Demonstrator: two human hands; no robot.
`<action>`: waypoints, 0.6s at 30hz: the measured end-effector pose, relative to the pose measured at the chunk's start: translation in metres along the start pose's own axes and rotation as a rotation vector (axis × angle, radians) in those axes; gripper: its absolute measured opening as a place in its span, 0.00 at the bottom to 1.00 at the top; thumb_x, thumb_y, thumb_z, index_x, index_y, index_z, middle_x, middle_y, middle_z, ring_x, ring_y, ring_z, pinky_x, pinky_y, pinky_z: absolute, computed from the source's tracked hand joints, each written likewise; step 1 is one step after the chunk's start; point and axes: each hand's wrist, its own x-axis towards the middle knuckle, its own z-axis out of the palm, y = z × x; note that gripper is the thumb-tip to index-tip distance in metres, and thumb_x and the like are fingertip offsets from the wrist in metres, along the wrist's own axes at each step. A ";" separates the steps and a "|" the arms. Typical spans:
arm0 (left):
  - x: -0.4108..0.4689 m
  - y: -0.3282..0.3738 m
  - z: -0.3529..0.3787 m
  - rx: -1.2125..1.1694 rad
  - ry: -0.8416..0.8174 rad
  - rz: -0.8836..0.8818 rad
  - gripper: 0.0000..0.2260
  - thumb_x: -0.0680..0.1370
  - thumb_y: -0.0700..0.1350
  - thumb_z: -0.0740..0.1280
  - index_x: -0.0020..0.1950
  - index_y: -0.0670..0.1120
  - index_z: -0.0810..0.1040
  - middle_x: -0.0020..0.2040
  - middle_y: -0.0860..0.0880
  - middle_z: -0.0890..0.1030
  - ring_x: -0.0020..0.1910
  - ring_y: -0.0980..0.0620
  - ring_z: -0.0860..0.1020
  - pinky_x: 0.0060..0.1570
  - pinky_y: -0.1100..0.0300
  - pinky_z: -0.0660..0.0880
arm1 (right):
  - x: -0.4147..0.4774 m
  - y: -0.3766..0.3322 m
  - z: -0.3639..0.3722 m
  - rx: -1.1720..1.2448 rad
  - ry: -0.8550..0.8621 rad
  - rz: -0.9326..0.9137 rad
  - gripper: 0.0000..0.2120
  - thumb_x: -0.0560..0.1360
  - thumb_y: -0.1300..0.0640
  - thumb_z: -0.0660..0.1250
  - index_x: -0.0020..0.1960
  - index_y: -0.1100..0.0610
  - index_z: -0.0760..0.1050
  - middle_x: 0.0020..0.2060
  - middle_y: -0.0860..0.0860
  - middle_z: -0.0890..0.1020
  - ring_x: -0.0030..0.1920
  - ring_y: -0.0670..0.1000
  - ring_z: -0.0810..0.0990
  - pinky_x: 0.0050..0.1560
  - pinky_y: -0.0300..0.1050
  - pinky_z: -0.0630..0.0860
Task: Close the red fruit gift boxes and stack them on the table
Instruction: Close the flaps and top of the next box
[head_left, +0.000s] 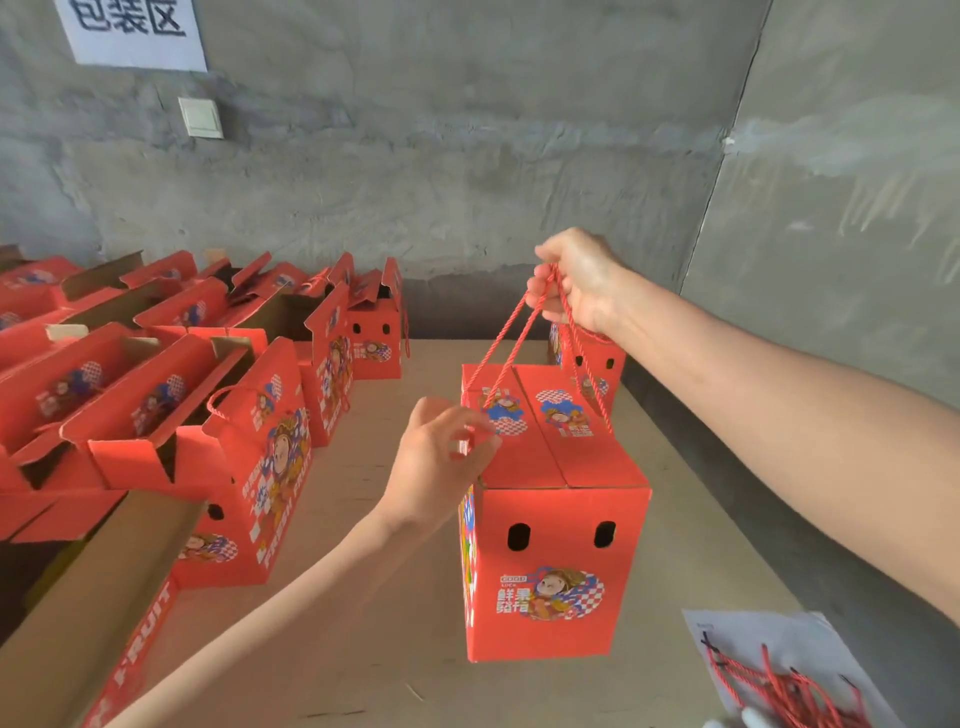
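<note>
Right hand (576, 283) is clenched round the red rope handles (505, 332) of a closed box (556, 545), gathering both loops above its lid so the cords run taut down to the top panel. Left hand (441, 462) is at the box's top left edge, thumb and fingertips pinching the cardboard just where a cord enters. The lid flaps meet along a centre seam and lie flat. The box sits at the near right of the desk (395, 623); whether it rests on the surface or hangs just above it cannot be told from this angle.

A second closed box (597, 358) stands just beyond it, at the far right and close to the wall, partly hidden by the right wrist. Those two appear to be the only finished ones in view, and neither has another box on top of it, so no stack has begun.

On the left side of the desk, from near to far, a crowd of open boxes (156, 415) stands in rows with flaps raised and brown insides showing. Most of the work seems to lie ahead: each needs its flaps folded in, then carrying over to the right.

At the near right corner lies a clear bag of spare red cords (779, 675). A brown cardboard flap (93, 597) juts in at the near left.
</note>
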 end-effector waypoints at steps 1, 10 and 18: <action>0.002 -0.005 0.007 0.056 -0.021 0.002 0.02 0.74 0.41 0.72 0.45 0.47 0.83 0.45 0.55 0.75 0.49 0.58 0.75 0.51 0.68 0.73 | 0.006 0.008 -0.001 0.009 -0.003 0.040 0.12 0.75 0.56 0.58 0.33 0.55 0.68 0.23 0.49 0.75 0.28 0.49 0.76 0.40 0.43 0.67; 0.007 -0.081 0.062 0.259 -0.415 -0.077 0.15 0.74 0.47 0.71 0.60 0.45 0.80 0.59 0.54 0.70 0.64 0.55 0.68 0.56 0.78 0.58 | 0.044 0.079 -0.008 -0.144 -0.038 0.029 0.11 0.75 0.59 0.61 0.33 0.57 0.71 0.31 0.54 0.78 0.29 0.50 0.75 0.34 0.40 0.67; -0.010 -0.107 0.094 0.351 -0.463 -0.065 0.19 0.77 0.43 0.65 0.68 0.46 0.73 0.73 0.50 0.66 0.68 0.52 0.69 0.66 0.65 0.63 | -0.007 0.217 -0.025 -1.049 -0.014 -0.256 0.13 0.77 0.55 0.61 0.57 0.62 0.73 0.61 0.61 0.73 0.63 0.59 0.71 0.61 0.47 0.67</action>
